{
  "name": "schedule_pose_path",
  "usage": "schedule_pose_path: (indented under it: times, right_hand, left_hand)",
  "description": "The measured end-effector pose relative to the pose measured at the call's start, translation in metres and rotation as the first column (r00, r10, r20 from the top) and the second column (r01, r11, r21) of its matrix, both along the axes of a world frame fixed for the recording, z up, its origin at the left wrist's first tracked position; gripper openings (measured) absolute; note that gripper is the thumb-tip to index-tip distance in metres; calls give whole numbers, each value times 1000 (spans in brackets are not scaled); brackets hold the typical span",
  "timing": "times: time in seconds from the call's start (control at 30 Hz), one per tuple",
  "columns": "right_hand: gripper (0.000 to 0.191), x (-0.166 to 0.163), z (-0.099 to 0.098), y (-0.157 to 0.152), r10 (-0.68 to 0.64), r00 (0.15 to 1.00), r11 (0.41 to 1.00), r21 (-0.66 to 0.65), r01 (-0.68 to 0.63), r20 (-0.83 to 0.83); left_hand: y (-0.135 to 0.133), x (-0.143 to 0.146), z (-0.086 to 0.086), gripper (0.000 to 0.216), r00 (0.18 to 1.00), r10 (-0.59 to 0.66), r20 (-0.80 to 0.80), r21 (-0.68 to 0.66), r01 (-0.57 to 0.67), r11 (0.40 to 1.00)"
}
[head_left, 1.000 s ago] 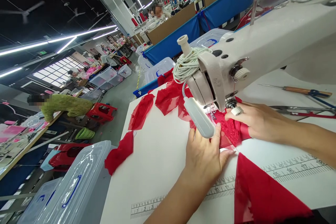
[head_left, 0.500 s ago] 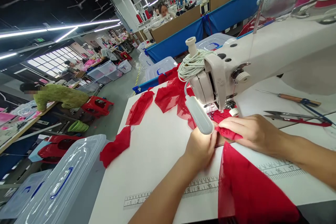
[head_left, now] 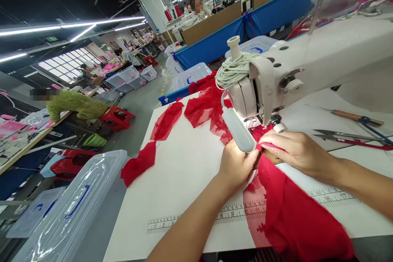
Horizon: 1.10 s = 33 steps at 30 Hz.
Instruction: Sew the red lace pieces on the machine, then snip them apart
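Red fabric [head_left: 294, 208], partly sheer, runs from the needle area of a white sewing machine [head_left: 325, 53] down over the table's front edge. My left hand [head_left: 238, 163] is closed on its edge just in front of the needle, thumb against the fingers. On the right, my right hand [head_left: 296, 151] pinches a fold of the same fabric beside the presser foot. A grey lamp [head_left: 239, 129] hangs over my left fingers and hides part of them. The needle tip itself is hard to make out.
A chain of red fabric pieces [head_left: 167, 120] lies across the white table [head_left: 184, 176]. Thread snips [head_left: 353, 137] and a wooden-handled awl [head_left: 356, 116] rest at right. Lidded plastic boxes [head_left: 76, 196] stand at left. A person in green [head_left: 78, 104] leans over another table.
Both hands have shifted slightly on the fabric at the needle, and my right hand now pinches a raised fold. The hanging fabric has spread and turned, showing more sheer part. The view has moved slightly.
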State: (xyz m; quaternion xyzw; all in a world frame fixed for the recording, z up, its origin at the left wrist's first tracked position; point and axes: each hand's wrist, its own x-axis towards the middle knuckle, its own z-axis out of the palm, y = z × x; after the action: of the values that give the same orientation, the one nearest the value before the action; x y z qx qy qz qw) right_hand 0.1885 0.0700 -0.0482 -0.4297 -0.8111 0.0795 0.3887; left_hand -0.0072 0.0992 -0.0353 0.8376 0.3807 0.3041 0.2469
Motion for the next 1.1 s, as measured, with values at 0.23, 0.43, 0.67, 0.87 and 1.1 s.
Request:
schedule_pose_path:
  times: [0.23, 0.43, 0.67, 0.87, 1.1]
  right_hand:
    - [21, 8, 4, 0, 10, 984, 987, 155, -38, 177]
    - [19, 7, 8, 6, -37, 946, 986, 166, -18, 323]
    - [27, 9, 4, 13, -71, 899, 984, 179, -8, 433]
    - [34, 7, 6, 13, -32, 910, 974, 217, -64, 413]
    - [33, 7, 6, 9, -26, 933, 981, 190, -46, 360]
  left_hand:
    - [0, -6, 2, 30, 990, -83, -110, 300, 112, 947]
    - [9, -7, -4, 26, 988, -144, -64, 439, 157, 885]
    - [25, -11, -13, 26, 973, -207, -105, 517, 231, 824]
    - [26, -19, -20, 23, 963, -178, -203, 559, 263, 786]
    - [16, -14, -16, 19, 969, -111, -222, 537, 217, 816]
